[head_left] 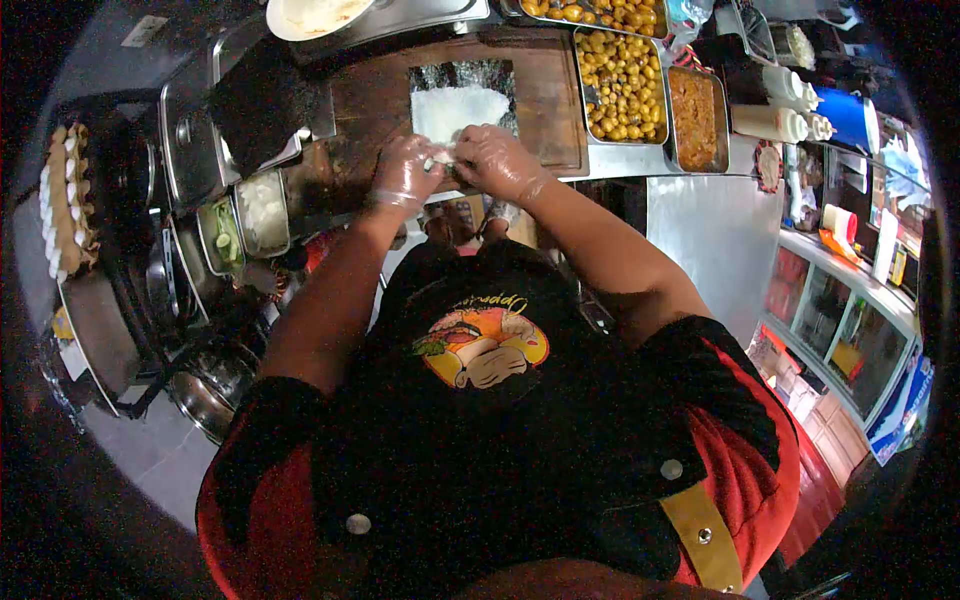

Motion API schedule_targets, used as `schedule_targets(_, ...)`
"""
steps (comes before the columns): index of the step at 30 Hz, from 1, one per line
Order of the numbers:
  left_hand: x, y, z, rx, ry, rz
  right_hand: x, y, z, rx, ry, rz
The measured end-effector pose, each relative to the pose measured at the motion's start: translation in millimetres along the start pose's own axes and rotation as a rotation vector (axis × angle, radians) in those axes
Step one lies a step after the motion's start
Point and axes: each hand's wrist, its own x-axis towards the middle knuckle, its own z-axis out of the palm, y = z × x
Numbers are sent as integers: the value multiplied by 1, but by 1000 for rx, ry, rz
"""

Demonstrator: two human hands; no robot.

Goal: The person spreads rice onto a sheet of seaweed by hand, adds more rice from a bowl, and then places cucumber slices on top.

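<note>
A dark sheet (462, 76) lies on the brown wooden board (368, 88), with a flat white layer (455, 112) spread over its middle and lower part. Both hands wear clear plastic gloves and meet at the board's near edge, just below the white layer. My left hand (408, 170) has its fingers closed on a small white piece (440, 160). From the right, my right hand (496, 162) pinches at the same spot, its fingertips bent; what lies between them is too small to make out.
Metal trays of small yellow-brown round items (620, 85) and orange-brown food (697, 118) stand right of the board. Squeeze bottles (770, 123) lie farther right. At left are containers of green pieces (226, 232) and white food (264, 212), and an egg tray (70, 200).
</note>
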Motion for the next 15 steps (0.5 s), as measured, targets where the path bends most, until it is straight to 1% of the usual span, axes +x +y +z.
schedule_targets(1,0,-3,-1,-48,-51,-30,-1,0,0,92,41,36)
schedule_targets(2,2,-8,-1,-47,-48,-27,0,1,0,183,83,73)
schedule_targets(3,4,-8,-3,-298,-49,-154,2,-1,-1,182,85,78)
schedule_targets(4,4,-2,-7,-550,-56,-286,5,-6,-2,201,114,189)
schedule_targets(5,7,2,-14,-553,-63,-289,8,-12,-1,219,142,298)
schedule_targets(7,25,13,-33,-431,-288,-140,11,-11,4,169,161,297)
schedule_targets(8,29,12,-29,-344,-336,-181,11,-11,6,96,103,279)
schedule_targets(9,28,11,-28,-345,-337,-183,10,-9,10,25,44,260)
schedule_targets(10,27,11,-27,-294,-312,-158,9,-7,13,26,42,261)
schedule_targets(12,24,5,-24,-244,-290,-135,5,-2,15,17,103,153)
schedule_targets(14,22,-3,-16,-247,-306,-235,3,1,15,33,85,172)
schedule_targets(15,19,-6,-11,-247,-307,-234,5,0,12,47,67,188)
